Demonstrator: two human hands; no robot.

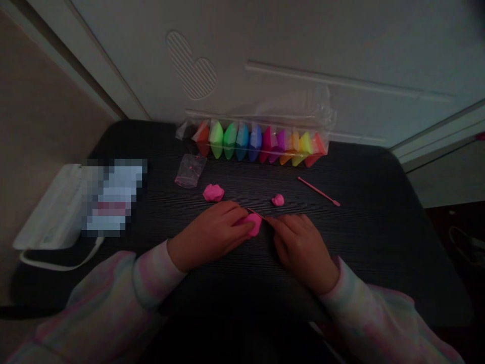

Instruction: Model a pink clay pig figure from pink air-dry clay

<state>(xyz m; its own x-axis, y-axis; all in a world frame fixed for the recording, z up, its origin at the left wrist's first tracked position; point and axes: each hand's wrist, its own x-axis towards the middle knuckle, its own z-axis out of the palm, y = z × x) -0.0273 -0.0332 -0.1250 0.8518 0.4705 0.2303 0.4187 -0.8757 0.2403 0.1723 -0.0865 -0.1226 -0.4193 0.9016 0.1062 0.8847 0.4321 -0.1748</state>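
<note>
My left hand [214, 230] rests on the dark table [379, 237] with its fingers closed around a lump of pink clay [253, 222]. My right hand [299, 242] pinches a thin pink stick tool [256, 213] whose tip passes over that lump. Two more pink clay pieces lie just beyond: a bigger one [213, 192] to the left and a small one [278, 200] to the right.
A clear pack of clay bags in several colours [261, 141] stands along the table's back edge. An empty small plastic bag [190, 170] lies front-left of it. A second pink stick [319, 191] lies at right. A white device with a cable [56, 212] sits at left.
</note>
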